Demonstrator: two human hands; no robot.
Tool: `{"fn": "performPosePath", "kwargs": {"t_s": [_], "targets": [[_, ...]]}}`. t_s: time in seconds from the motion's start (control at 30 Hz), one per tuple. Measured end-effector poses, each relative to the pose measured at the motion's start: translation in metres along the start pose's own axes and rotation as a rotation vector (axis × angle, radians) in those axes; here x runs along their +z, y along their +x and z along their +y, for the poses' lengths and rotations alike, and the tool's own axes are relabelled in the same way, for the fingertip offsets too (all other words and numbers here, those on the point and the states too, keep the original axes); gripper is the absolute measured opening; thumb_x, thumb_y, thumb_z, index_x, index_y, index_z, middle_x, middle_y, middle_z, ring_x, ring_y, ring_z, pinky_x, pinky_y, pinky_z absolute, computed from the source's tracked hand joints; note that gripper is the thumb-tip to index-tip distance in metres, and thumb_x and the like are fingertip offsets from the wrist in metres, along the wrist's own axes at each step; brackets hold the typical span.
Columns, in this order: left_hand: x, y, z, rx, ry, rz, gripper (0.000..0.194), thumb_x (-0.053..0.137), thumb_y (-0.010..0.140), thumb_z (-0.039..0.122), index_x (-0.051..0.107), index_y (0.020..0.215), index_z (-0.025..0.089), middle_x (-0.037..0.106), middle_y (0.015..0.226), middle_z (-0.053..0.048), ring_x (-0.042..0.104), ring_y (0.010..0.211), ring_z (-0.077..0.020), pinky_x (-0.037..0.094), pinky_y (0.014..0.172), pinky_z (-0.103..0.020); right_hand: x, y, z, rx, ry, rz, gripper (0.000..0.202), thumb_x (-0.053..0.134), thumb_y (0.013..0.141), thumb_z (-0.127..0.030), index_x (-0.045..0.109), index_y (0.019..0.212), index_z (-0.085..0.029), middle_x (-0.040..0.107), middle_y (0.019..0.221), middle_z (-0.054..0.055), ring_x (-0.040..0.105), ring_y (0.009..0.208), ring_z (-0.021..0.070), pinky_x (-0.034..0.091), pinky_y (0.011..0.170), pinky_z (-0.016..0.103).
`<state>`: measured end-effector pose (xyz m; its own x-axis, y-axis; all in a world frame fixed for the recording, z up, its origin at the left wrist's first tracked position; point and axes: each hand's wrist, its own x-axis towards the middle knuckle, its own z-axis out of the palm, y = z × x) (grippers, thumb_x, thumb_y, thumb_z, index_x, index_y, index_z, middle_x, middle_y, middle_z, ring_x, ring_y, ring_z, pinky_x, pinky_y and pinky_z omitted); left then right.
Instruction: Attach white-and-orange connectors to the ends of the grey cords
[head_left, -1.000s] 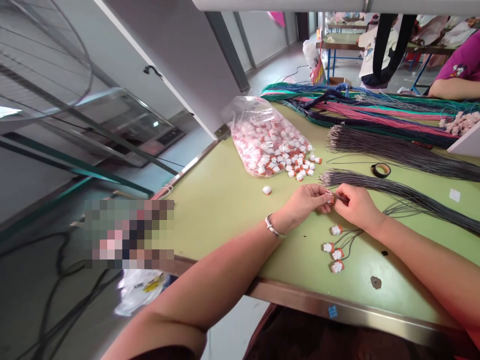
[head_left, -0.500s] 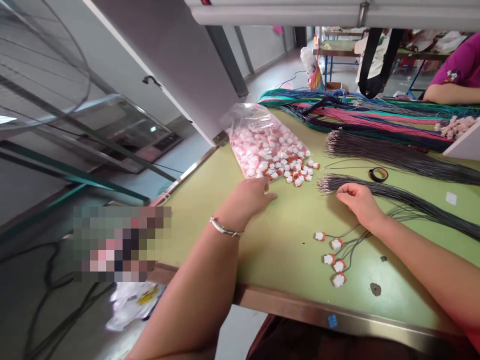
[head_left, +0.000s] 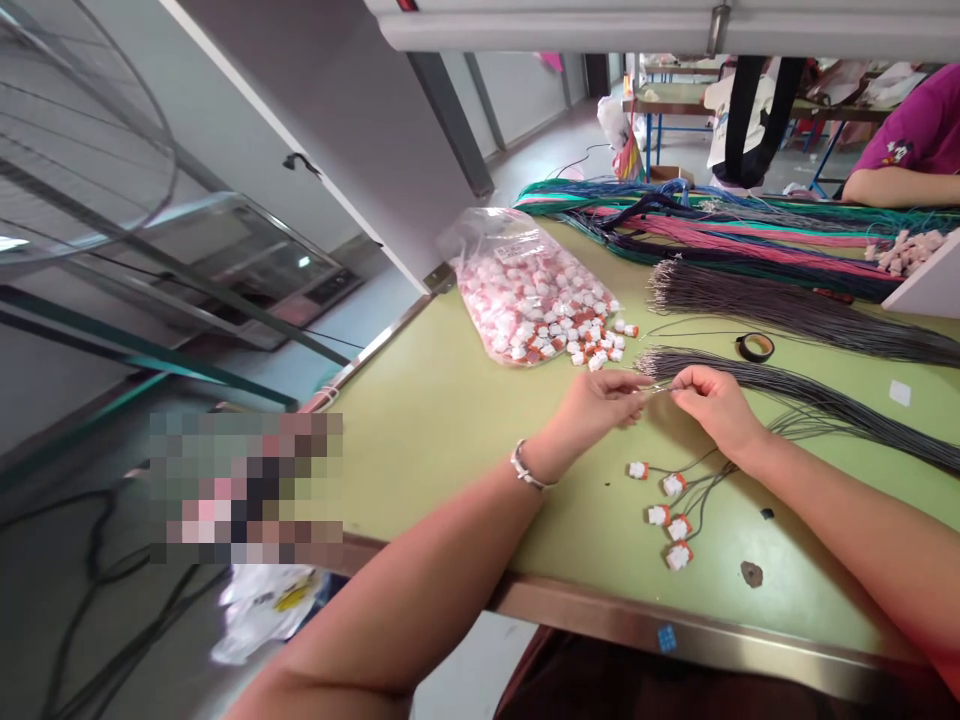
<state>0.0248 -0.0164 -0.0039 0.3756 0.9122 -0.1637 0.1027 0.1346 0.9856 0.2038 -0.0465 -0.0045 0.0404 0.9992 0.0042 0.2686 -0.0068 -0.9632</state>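
My right hand is closed in a pinch on a thin dark wire, its light terminal end showing toward my left hand. Thumb and fingers of my left hand are pressed together at that tip; what lies inside the pinch is too small to make out. Just behind both hands a bundle of dark wires lies with its metal-tipped ends beside my fingers. Closer to me, several white-and-orange connectors with wires attached rest on the green table.
A clear plastic bag of white-and-orange connectors spills some out at its mouth. Farther back are a second dark wire bundle, a roll of black tape and coloured wires. A person in a purple sleeve is at right.
My left hand has moved right, from beside the bag of connectors to the wire tip at my right hand. The right hand has stayed nearly in place.
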Motion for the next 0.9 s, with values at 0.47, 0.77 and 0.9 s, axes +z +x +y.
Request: {"fn": "performPosePath", "kwargs": {"t_s": [0.47, 0.77, 0.9], "targets": [[0.004, 0.002, 0.003, -0.163, -0.027, -0.061, 0.014, 0.066, 0.074, 0.015, 0.065, 0.06, 0.011, 0.056, 0.044, 0.001, 0.05, 0.039, -0.007, 0.039, 0.041, -0.019, 0.0, -0.008, 0.004, -0.649, -0.965, 0.032, 0.027, 0.044, 0.091, -0.026, 0.068, 0.082, -0.018, 0.061, 0.071, 0.005, 0.049, 0.061, 0.0147, 0.028, 0.056, 0.029], [-0.002, 0.003, -0.004, -0.169, -0.319, -0.178, 0.02, 0.078, 0.071, 0.027, 0.071, 0.078, 0.009, 0.069, 0.07, -0.003, 0.062, 0.059, -0.0077, 0.051, 0.062, -0.02, -0.007, 0.0, 0.007, -0.338, -0.529, 0.074, 0.012, 0.055, 0.075, -0.023, 0.061, 0.066, -0.018, 0.054, 0.053, -0.002, 0.042, 0.049, 0.0102, 0.032, 0.053, 0.025], [-0.007, 0.007, -0.011, -0.155, -0.48, -0.176, 0.02, 0.08, 0.069, 0.022, 0.072, 0.083, 0.011, 0.071, 0.078, -0.004, 0.066, 0.071, -0.0101, 0.053, 0.076, -0.024, -0.011, 0.004, 0.009, -0.188, -0.419, 0.038, 0.013, 0.054, 0.07, -0.026, 0.058, 0.059, -0.019, 0.047, 0.048, -0.004, 0.038, 0.047, 0.0097, 0.028, 0.05, 0.025]]}}
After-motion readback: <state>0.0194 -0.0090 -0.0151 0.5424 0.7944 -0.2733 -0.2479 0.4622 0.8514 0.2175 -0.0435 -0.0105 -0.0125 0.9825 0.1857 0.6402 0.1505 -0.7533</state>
